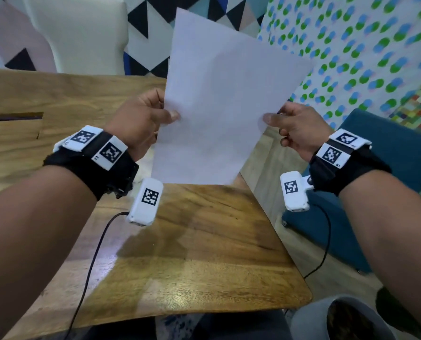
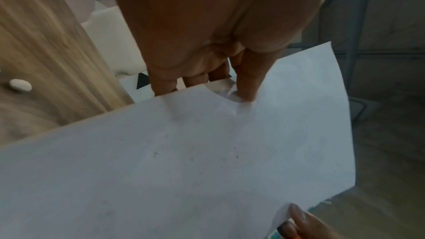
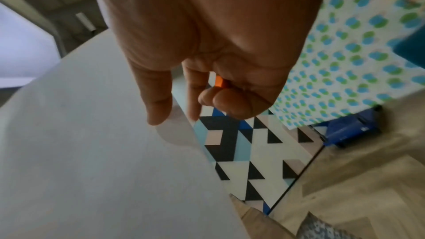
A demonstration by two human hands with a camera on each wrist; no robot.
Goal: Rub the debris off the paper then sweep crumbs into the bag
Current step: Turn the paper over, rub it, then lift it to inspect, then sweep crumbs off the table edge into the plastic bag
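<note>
A white sheet of paper (image 1: 219,101) is held up, tilted, above the far right part of the wooden table (image 1: 204,253). My left hand (image 1: 166,112) pinches its left edge, thumb on the near face and fingers behind. My right hand (image 1: 274,117) pinches the right edge the same way. In the left wrist view the paper (image 2: 184,161) shows a few faint dark specks. In the right wrist view the curled fingers of my right hand (image 3: 177,115) also hold a small orange object (image 3: 219,82). I cannot make out a bag for certain.
A small white oval object (image 2: 20,84) lies on the table. A white chair (image 1: 82,33) stands behind it, a teal seat (image 1: 388,168) at the right. A grey container with a dark opening (image 1: 339,317) sits at bottom right. Cables hang from both wrists.
</note>
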